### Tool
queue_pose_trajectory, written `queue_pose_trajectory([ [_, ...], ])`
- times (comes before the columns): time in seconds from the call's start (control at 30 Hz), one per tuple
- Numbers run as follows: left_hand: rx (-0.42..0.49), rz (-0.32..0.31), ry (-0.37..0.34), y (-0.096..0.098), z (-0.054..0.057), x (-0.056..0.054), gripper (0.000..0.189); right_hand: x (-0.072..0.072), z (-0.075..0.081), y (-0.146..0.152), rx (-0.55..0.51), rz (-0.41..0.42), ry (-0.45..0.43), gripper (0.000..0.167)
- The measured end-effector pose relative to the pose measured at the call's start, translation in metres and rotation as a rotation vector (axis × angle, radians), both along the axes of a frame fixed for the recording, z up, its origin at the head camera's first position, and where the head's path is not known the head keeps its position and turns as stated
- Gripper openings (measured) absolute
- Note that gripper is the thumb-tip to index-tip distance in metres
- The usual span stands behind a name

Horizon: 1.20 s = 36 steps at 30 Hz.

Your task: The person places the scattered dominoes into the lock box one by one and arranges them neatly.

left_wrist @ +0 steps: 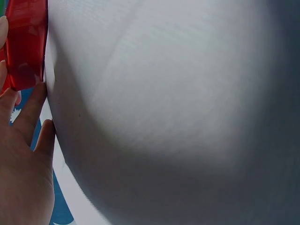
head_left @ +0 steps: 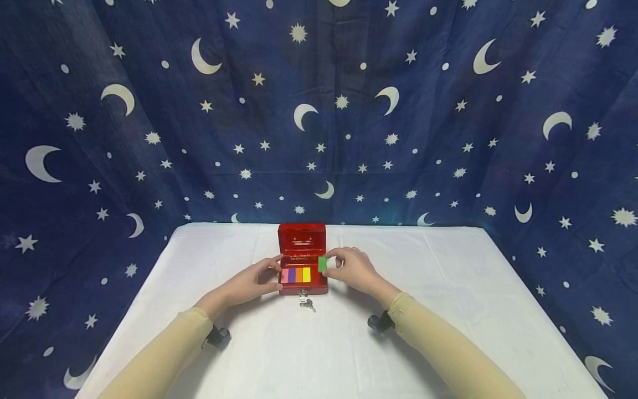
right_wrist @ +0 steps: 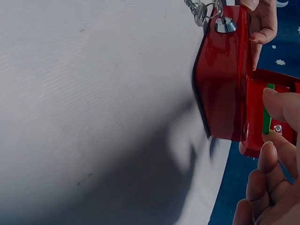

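Note:
A red metal cash box (head_left: 315, 290) stands on the white-covered table with its lid (head_left: 301, 238) raised. Side by side in its left part lie flat rectangular pieces: pink (head_left: 284, 276), purple (head_left: 291, 275), orange (head_left: 299, 275) and yellow (head_left: 306, 275). My left hand (head_left: 251, 281) holds the box's left side, thumb near the front corner and fingers farther back; the left wrist view shows fingertips against the red wall. Between thumb and fingertips, my right hand (head_left: 356, 270) pinches a thin green rectangular piece (right_wrist: 267, 112) above the box's right part.
A small ring of keys (head_left: 309, 303) hangs from the lock (right_wrist: 225, 25) on the box's front. White cloth covers the table (head_left: 319, 354). Behind it hangs a dark blue curtain (head_left: 349, 183) with moons and stars.

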<state>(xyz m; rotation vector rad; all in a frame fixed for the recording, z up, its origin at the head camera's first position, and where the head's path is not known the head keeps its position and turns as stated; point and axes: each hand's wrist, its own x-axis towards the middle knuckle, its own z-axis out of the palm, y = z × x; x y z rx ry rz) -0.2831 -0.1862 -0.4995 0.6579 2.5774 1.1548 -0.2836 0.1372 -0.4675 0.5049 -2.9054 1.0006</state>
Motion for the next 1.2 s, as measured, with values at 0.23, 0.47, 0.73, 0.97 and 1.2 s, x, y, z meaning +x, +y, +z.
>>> queue_pose_trajectory([
  [0.23,-0.006,0.007,-0.007,0.0,0.0,0.0,0.042,-0.002,0.002,-0.01,0.024,0.015,-0.02,0.037],
  [0.47,-0.005,0.021,-0.02,0.001,0.001,0.0,0.041,-0.004,0.003,-0.019,0.085,0.014,-0.073,0.039],
  [0.73,-0.002,0.017,-0.018,0.001,0.001,0.0,0.041,-0.006,0.002,-0.029,0.157,-0.011,-0.124,0.043],
  [0.97,-0.007,0.01,-0.013,0.0,0.0,0.0,0.044,-0.007,0.002,-0.037,0.216,-0.031,-0.125,0.041],
  [1.2,-0.013,0.01,-0.014,-0.001,0.0,0.0,0.046,-0.007,0.001,-0.04,0.254,-0.048,-0.112,0.039],
])
